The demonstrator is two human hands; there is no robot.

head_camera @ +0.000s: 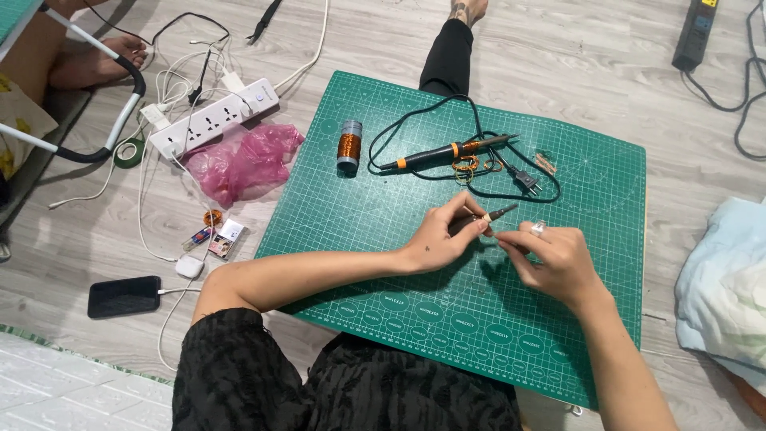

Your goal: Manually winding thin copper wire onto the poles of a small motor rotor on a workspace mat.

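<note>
Left hand: left hand (437,239) curled shut round a slim dark pen-shaped tool (488,215), fingers pinched near its tip; metal point angles up and to the right.
Right hand: right hand (550,257) with fingertips pinched together just at the tool's tip, a ring on one finger; whatever sits between the fingertips is too small to tell.
Where the work sits: both hands meet low over the middle of the green gridded cutting mat (375,207), which lies on the grey plank floor (622,72).
Step in hand: by my reading, fine work at the tool tip, with the left hand steadying and the right hand feeding or gripping something tiny.
Next move calls for: steady wrists and small finger motions, I judge; no reach needed.
Near clutter: black-and-orange soldering iron (447,150) with its looped black cord lies beyond the hands, small copper coils beside it; spool of copper wire (349,146) stands further left.
Edges: the mat's near edge lies against the person's lap; its right edge is well apart from the right hand.
Open room: bare mat to the left and right of the hands.
Off the mat: white power strip (214,116), crumpled pink plastic bag (243,162), black phone (124,296).
</note>
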